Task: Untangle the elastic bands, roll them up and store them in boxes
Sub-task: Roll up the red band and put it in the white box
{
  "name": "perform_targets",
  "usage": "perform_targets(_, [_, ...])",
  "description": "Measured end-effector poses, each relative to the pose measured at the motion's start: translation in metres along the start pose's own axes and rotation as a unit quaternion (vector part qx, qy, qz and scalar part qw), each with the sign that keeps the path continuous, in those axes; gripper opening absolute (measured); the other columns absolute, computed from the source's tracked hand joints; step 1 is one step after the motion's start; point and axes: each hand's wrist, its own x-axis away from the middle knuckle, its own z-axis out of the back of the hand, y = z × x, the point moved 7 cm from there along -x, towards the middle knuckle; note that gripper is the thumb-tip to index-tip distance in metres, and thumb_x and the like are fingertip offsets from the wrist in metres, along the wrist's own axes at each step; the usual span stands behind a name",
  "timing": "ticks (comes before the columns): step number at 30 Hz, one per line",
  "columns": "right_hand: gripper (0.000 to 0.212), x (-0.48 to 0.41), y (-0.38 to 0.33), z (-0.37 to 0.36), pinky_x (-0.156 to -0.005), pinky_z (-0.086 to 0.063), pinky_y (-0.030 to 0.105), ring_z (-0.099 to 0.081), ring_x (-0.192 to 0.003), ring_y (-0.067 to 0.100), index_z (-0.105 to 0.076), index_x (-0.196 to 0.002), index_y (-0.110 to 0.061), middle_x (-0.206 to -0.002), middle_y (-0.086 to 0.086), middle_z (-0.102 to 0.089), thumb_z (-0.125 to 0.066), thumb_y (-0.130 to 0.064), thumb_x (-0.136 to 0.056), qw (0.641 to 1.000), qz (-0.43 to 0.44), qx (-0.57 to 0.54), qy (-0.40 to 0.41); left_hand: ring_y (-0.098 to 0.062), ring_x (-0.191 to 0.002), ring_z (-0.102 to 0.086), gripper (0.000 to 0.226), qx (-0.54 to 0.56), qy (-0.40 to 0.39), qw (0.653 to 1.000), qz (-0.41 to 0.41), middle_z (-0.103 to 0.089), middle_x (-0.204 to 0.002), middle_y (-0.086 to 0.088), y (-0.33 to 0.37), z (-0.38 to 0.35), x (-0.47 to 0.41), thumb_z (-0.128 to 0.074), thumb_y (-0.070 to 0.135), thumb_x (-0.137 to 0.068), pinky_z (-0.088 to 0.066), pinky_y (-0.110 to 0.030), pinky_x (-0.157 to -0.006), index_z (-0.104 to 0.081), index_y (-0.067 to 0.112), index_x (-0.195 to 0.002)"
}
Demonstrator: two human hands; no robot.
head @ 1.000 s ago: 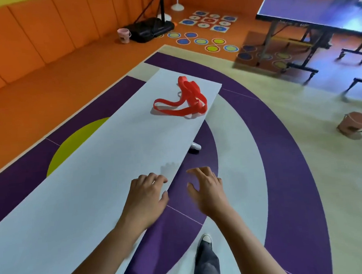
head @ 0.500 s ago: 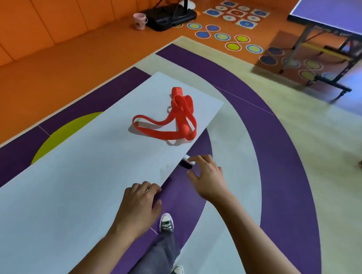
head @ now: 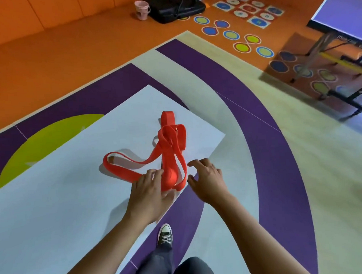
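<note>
Head view, read left to right. Finds both hands no longer parked at the near edge of the pale table (head: 53, 206) as a second ago, with the tangle well ahead, but brought forward right up to the red elastic bands (head: 168, 150). Places the bands near the table's far right corner: one long flat loop trailing off to the left, a heaped knot standing up in the middle, two narrow loops running down toward the near edge. Reads as the end of the approach and the start of the untangling proper; nothing loosened, rolled or boxed yet, and no box anywhere in sight. Left hand (head: 149, 191): palm down, forearm reaching in from below, fingers loosely bent and laid across the strap at the meeting of long loop and knot, thumb stretched toward the nearest loop end. Touches the band but closes round nothing visible, so counts as open and resting. Right hand (head: 207, 181): just beside the bands' right flank, above the table's edge, fingers spread and slightly hooked, thumb aimed in at the loop. Holds nothing; contact with the rubber impossible to confirm. Calls next, most likely, for a pinch on one loop with the knot pinned by the opposite hand.
</note>
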Motion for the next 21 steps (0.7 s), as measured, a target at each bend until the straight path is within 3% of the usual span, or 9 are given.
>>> perform_targets(4, [0.05,-0.053,0.02,-0.008,-0.105,-0.038,0.044,-0.052,-0.127,0.029,-0.044,-0.146,-0.03,-0.14,0.005,-0.049,-0.056,-0.034,-0.098,0.999,-0.004,0.02,-0.031,-0.035,-0.149,-0.028,0.111,-0.043,-0.03,0.997,0.058,-0.026,-0.165,-0.012,0.0,-0.029,-0.07,-0.038,0.09,-0.072,-0.028,-0.05,-0.118,-0.025,0.02,-0.157])
perform_targets(6, [0.056,-0.084,0.025,-0.013,-0.105,-0.037,0.044,-0.048,-0.13,0.031,-0.037,-0.15,-0.03,-0.143,0.006,-0.046,-0.056,-0.037,-0.098,0.998,0.008,0.047,-0.037,-0.039,-0.155,-0.01,0.12,-0.062,-0.08,0.99,0.102,-0.007,-0.169,-0.015,-0.012,-0.05,-0.102,-0.042,0.09,-0.071,-0.015,-0.054,-0.122,-0.008,0.02,-0.161])
perform_targets(8, [0.061,-0.119,0.023,-0.014,-0.108,-0.036,0.044,-0.044,-0.134,0.032,-0.036,-0.152,-0.028,-0.147,0.008,-0.043,-0.058,-0.04,-0.097,0.996,0.035,0.076,-0.02,-0.04,-0.155,-0.005,0.129,-0.09,-0.136,0.977,0.137,0.0,-0.169,-0.018,-0.029,-0.067,-0.124,-0.051,0.088,-0.068,-0.009,-0.054,-0.123,0.003,0.018,-0.162])
perform_targets(12, [0.069,-0.185,0.0,-0.015,-0.118,-0.026,0.053,-0.031,-0.148,0.036,-0.032,-0.156,-0.025,-0.159,0.012,-0.035,-0.062,-0.02,-0.095,0.972,0.175,0.15,0.038,-0.036,-0.14,-0.038,0.126,-0.14,-0.104,0.971,0.164,-0.035,-0.155,-0.016,-0.043,-0.082,-0.139,-0.067,0.072,-0.066,-0.029,-0.049,-0.117,-0.007,0.013,-0.16])
perform_targets(15, [0.071,-0.212,-0.019,-0.039,-0.125,-0.007,0.06,-0.017,-0.156,0.033,-0.022,-0.162,-0.02,-0.168,0.011,-0.021,-0.054,-0.015,-0.098,0.904,0.354,0.24,-0.019,-0.035,-0.126,-0.055,0.124,-0.149,-0.065,0.966,0.202,-0.046,-0.148,-0.015,-0.045,-0.084,-0.144,-0.074,0.058,-0.066,-0.04,-0.047,-0.106,-0.009,0.011,-0.161])
perform_targets(16, [0.069,-0.214,-0.025,-0.044,-0.124,-0.01,0.061,-0.023,-0.155,0.033,-0.027,-0.16,-0.019,-0.167,0.01,-0.027,-0.052,-0.016,-0.097,0.87,0.418,0.259,-0.025,-0.034,-0.122,-0.059,0.117,-0.135,-0.061,0.963,0.223,-0.052,-0.143,-0.014,-0.047,-0.082,-0.145,-0.076,0.054,-0.066,-0.043,-0.046,-0.101,-0.019,0.01,-0.159])
perform_targets(18, [0.06,-0.22,-0.032,-0.056,-0.114,-0.036,0.059,-0.05,-0.139,0.034,-0.046,-0.152,-0.02,-0.158,0.009,-0.045,-0.044,-0.019,-0.092,0.822,0.495,0.278,-0.033,-0.032,-0.112,-0.065,0.081,-0.07,-0.081,0.957,0.269,-0.062,-0.123,-0.008,-0.054,-0.089,-0.142,-0.073,0.048,-0.071,-0.046,-0.041,-0.092,-0.042,0.012,-0.137])
perform_targets(19, [0.057,-0.224,-0.035,-0.06,-0.1,-0.049,0.054,-0.064,-0.122,0.034,-0.057,-0.144,-0.022,-0.151,0.008,-0.053,-0.044,-0.022,-0.088,0.815,0.51,0.274,-0.034,-0.032,-0.108,-0.066,0.064,-0.022,-0.096,0.95,0.295,-0.063,-0.115,-0.007,-0.056,-0.095,-0.138,-0.07,0.046,-0.075,-0.048,-0.04,-0.089,-0.046,0.014,-0.125])
perform_targets(21, [0.055,-0.231,-0.045,-0.065,-0.074,-0.056,0.043,-0.072,-0.09,0.032,-0.067,-0.131,-0.027,-0.145,0.006,-0.059,-0.066,-0.027,-0.076,0.822,0.488,0.283,-0.073,-0.031,-0.108,-0.066,0.047,0.063,-0.12,0.934,0.331,-0.063,-0.112,-0.007,-0.054,-0.103,-0.123,-0.063,0.044,-0.082,-0.049,-0.038,-0.089,-0.049,0.015,-0.117])
